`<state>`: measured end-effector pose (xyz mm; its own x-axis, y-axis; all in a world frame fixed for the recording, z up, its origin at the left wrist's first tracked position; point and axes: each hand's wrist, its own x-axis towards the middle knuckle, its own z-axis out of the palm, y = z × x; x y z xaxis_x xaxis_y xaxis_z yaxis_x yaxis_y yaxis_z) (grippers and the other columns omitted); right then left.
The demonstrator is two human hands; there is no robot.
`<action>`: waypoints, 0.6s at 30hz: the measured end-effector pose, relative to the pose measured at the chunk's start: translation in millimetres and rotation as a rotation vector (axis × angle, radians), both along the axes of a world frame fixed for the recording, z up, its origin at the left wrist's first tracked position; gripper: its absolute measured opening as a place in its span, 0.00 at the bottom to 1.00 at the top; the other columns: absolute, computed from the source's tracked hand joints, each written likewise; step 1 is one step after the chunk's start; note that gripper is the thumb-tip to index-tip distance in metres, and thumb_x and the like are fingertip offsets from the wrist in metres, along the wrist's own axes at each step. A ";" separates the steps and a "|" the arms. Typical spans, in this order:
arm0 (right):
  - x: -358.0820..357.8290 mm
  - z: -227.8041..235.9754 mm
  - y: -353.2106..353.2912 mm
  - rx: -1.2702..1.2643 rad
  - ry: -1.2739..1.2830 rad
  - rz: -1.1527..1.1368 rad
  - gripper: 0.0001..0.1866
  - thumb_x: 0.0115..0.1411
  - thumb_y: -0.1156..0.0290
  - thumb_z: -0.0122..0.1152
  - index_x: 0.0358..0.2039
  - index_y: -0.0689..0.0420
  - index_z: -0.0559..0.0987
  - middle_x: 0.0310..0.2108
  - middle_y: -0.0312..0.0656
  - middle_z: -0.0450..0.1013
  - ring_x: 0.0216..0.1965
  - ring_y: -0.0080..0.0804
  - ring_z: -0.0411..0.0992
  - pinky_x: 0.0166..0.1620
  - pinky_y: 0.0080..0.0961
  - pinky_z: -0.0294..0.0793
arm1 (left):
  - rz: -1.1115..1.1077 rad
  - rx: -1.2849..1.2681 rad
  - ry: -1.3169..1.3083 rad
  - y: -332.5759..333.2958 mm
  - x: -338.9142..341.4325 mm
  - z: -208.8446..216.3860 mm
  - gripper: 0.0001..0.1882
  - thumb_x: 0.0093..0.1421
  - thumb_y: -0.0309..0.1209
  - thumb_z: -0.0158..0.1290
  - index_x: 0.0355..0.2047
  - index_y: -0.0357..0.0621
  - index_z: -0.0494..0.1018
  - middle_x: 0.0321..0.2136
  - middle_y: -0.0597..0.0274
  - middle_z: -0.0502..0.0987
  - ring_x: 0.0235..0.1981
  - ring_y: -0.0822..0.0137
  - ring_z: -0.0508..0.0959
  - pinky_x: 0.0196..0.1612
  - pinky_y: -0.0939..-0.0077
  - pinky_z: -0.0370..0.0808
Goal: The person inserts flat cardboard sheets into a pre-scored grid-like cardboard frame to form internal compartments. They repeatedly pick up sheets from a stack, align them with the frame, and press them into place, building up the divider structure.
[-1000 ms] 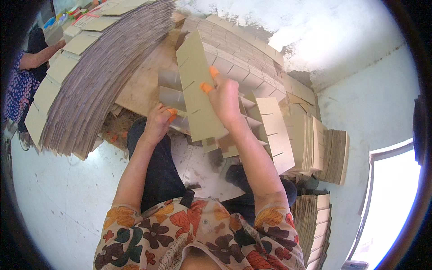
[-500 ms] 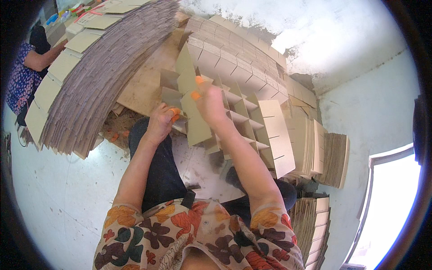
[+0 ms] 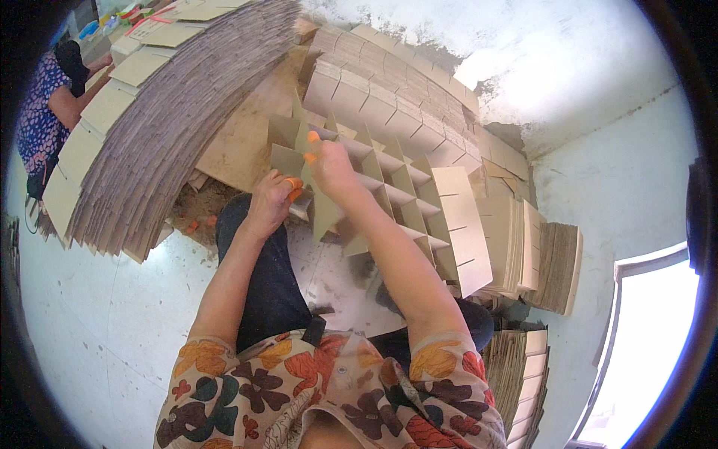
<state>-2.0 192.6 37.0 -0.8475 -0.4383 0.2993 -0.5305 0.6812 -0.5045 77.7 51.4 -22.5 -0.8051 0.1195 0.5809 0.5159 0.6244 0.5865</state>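
Observation:
A cardboard divider grid (image 3: pixel 404 179) of interlocked slotted strips stands tilted in front of me, above my knees. At its left side, my right hand (image 3: pixel 329 166) is closed on a cardboard strip (image 3: pixel 324 213) that runs across the other strips. Orange covers sit on some of its fingertips. My left hand (image 3: pixel 272 203), also with orange finger covers, pinches the end of a crossing strip at the grid's near left edge. Its fingertips are partly hidden. A wide slotted strip (image 3: pixel 461 224) forms the grid's right side.
A long curved stack of slotted cardboard (image 3: pixel 187 105) rises at left, with a person (image 3: pixel 52 112) beyond it. More slotted strips (image 3: pixel 389 105) are stacked behind the grid. Cardboard piles (image 3: pixel 553 262) line the wall at right, and another bundle (image 3: pixel 516 382) stands beside my right knee.
My right hand has moved left with the strip, which has gone from showing its broad face to sitting lower and narrower among the crossing strips. My left hand has barely shifted.

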 end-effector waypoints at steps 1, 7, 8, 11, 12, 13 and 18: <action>3.8 5.4 -4.5 0.029 -0.025 -0.022 0.11 0.50 0.71 0.64 0.23 0.66 0.74 0.24 0.59 0.71 0.29 0.59 0.72 0.31 0.46 0.69 | 0.000 -0.003 0.001 -1.2 -0.3 -0.4 0.10 0.46 0.21 0.59 0.31 0.41 0.75 0.32 0.57 0.78 0.34 0.55 0.75 0.37 0.65 0.73; 41.4 56.0 -6.4 0.256 -0.100 -0.091 0.20 0.50 0.67 0.65 0.36 0.69 0.71 0.25 0.57 0.73 0.30 0.57 0.73 0.33 0.45 0.72 | 0.010 -0.012 0.007 -3.4 1.2 -3.9 0.11 0.45 0.19 0.58 0.31 0.41 0.74 0.29 0.58 0.77 0.33 0.55 0.74 0.35 0.65 0.72; 51.5 53.6 0.6 0.300 -0.113 -0.034 0.21 0.49 0.68 0.65 0.38 0.69 0.70 0.25 0.57 0.73 0.31 0.57 0.73 0.33 0.45 0.72 | 0.004 -0.003 0.008 -2.8 1.1 -5.1 0.11 0.45 0.19 0.58 0.31 0.41 0.74 0.29 0.58 0.77 0.33 0.55 0.74 0.35 0.65 0.72; 71.7 44.2 16.3 0.355 -0.111 0.060 0.21 0.48 0.72 0.63 0.40 0.70 0.69 0.25 0.57 0.73 0.32 0.56 0.73 0.34 0.44 0.73 | -0.027 0.015 0.005 -0.6 -1.1 -5.8 0.10 0.46 0.18 0.57 0.30 0.40 0.74 0.28 0.57 0.76 0.33 0.55 0.74 0.35 0.64 0.72; 73.9 40.0 17.1 0.324 -0.080 0.045 0.19 0.48 0.74 0.63 0.38 0.70 0.70 0.26 0.58 0.73 0.32 0.56 0.72 0.35 0.44 0.73 | -0.042 0.019 0.000 -0.5 -0.6 -5.5 0.10 0.46 0.18 0.57 0.30 0.40 0.74 0.28 0.57 0.76 0.32 0.55 0.74 0.35 0.64 0.72; 76.4 35.9 17.8 0.289 -0.049 0.029 0.16 0.47 0.75 0.62 0.36 0.69 0.71 0.26 0.58 0.72 0.32 0.56 0.72 0.35 0.44 0.73 | -0.058 0.017 -0.007 -0.4 0.8 -4.5 0.10 0.46 0.18 0.56 0.30 0.40 0.74 0.28 0.57 0.76 0.32 0.55 0.74 0.35 0.64 0.72; 73.3 18.6 19.6 0.297 -0.094 0.058 0.07 0.45 0.79 0.57 0.26 0.68 0.74 0.26 0.60 0.72 0.32 0.56 0.73 0.36 0.43 0.74 | -0.033 -0.027 0.022 2.7 3.5 -1.2 0.10 0.45 0.19 0.58 0.29 0.41 0.74 0.28 0.58 0.76 0.31 0.56 0.73 0.34 0.65 0.72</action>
<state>71.3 212.2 55.7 -0.8363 -0.5435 0.0725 -0.5334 0.7759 -0.3369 81.2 54.1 -23.7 -0.7878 0.1616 0.5944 0.5488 0.6224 0.5581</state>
